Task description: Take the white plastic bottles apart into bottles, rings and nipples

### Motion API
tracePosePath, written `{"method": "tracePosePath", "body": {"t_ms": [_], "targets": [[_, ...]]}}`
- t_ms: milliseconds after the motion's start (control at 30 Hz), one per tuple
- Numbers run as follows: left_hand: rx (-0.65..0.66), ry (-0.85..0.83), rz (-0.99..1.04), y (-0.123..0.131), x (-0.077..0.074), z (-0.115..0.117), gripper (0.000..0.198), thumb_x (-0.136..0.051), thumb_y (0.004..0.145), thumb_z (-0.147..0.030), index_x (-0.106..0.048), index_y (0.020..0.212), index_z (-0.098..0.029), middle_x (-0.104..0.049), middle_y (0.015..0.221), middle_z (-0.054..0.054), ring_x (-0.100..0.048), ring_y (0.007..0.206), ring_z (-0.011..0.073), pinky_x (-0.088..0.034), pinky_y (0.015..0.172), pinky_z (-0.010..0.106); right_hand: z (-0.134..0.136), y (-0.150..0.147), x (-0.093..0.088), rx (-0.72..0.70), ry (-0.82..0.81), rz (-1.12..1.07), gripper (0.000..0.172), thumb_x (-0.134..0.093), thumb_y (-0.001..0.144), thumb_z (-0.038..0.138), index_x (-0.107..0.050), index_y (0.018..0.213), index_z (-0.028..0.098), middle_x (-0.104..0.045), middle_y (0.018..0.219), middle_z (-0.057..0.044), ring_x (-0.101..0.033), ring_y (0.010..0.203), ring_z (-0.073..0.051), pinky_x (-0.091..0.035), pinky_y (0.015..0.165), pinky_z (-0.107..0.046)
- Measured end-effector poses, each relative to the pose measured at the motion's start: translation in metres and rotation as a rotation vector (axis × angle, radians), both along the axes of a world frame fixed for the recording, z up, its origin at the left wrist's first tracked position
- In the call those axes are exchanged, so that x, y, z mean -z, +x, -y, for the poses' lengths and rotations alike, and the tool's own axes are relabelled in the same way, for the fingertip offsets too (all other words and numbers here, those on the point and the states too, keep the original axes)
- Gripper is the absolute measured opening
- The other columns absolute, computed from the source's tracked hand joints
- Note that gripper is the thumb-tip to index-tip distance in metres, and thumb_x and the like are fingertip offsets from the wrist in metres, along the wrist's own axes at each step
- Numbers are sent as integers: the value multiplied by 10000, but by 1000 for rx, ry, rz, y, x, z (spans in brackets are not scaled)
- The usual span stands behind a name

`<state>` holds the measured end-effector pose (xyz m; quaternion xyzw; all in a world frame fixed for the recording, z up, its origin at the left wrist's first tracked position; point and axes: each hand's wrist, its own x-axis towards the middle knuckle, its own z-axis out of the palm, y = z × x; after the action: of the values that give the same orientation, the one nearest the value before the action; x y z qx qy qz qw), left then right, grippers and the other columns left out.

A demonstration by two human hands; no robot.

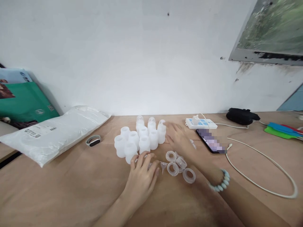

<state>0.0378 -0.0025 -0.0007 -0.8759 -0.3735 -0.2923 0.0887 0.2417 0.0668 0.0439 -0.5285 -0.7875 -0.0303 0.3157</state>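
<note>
My left hand point(143, 171) lies low over the table, fingers spread and curved, beside small clear pieces, one of them a funnel-like part point(163, 165). Just behind it stands a group of white translucent bottles point(131, 152). At the group's back, two bottles carry clear domed caps point(151, 123). My right hand point(176, 137), smeared by motion, is right of the rightmost bottle point(162, 132); its fingers cannot be made out. Several clear rings point(189, 175) lie between my hands. Small clear pieces point(193, 144) sit beyond my right wrist.
On the left are a white plastic package point(59, 129), a fitness band point(93, 141) and a green packet point(28, 99). A phone point(209, 142), power strip point(201, 123), looped cable point(262, 157), black case point(241, 116) and coloured pieces point(281, 130) lie on the right.
</note>
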Motion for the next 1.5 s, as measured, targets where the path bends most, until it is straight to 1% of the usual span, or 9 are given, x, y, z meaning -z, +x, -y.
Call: {"method": "tracePosePath", "body": {"t_ms": [67,233,467,600,733,900,1233,1400,1500], "targets": [[-4,3,14,-2,-1,1,262,-416,960,-145,-662,1041,-183,-670,1159,111,-512,1135,310,-328,946,475,-19,-6,-8,-1,-6,-15,460,-528,878,109,-466,1334,116,-542,1362,-189,-508,1232,-295,-391,1030,-461],[-16,20,35,-3,-5,3,271,-416,951,-138,-650,1079,-188,-677,1139,104,-523,1128,291,-319,955,443,-36,-4,-15,23,-24,-91,228,-537,915,185,-575,1140,180,-691,1044,-86,-650,903,-220,-501,813,-356],[-50,86,123,1,-15,11,380,-412,972,-197,-467,1342,-133,-610,1270,156,-518,1159,281,-309,978,416,29,23,-34,188,281,-443,280,-607,873,388,-562,1080,206,-655,923,-56,-611,830,-233,-477,755,-364],[-38,185,131,1,-16,12,452,-507,963,-313,-446,1350,-87,-604,1306,191,-520,1204,314,-274,1024,424,69,1,-19,50,124,-556,207,-629,827,396,-555,912,222,-622,790,-14,-587,701,-188,-466,636,-306],[30,155,103,-2,-12,9,387,-490,893,-162,-488,1280,-149,-717,1110,104,-653,999,275,-321,992,416,82,-27,1,-71,-36,-557,189,-608,787,382,-487,786,237,-521,608,35,-480,519,-152,-390,507,-284],[163,-255,182,-1,-17,13,466,-517,760,-117,-470,1219,-179,-721,1001,78,-651,847,273,-470,784,386,82,-23,1,-155,-209,-520,172,-552,805,349,-454,719,237,-441,543,51,-411,476,-132,-324,472,-272],[354,-1205,668,5,-43,26,407,-725,741,-311,-585,1111,-219,-597,980,15,-542,832,190,-446,696,283,91,-18,-34,-190,-211,-594,191,-577,812,318,-500,676,206,-462,542,60,-390,472,-92,-296,430,-208],[417,-1474,809,3,-38,22,422,-736,729,-324,-556,1083,-182,-538,801,-30,-507,645,117,-443,587,244,71,0,-59,-105,-13,-682,125,-542,784,277,-527,681,209,-466,590,41,-402,511,-109,-309,454,-220],[374,-1560,832,2,-30,19,495,-767,691,-313,-536,1108,-179,-537,852,-22,-532,653,118,-487,594,261,50,34,-77,100,261,-870,176,-471,818,266,-445,649,223,-370,559,57,-332,483,-108,-276,460,-233]]}}
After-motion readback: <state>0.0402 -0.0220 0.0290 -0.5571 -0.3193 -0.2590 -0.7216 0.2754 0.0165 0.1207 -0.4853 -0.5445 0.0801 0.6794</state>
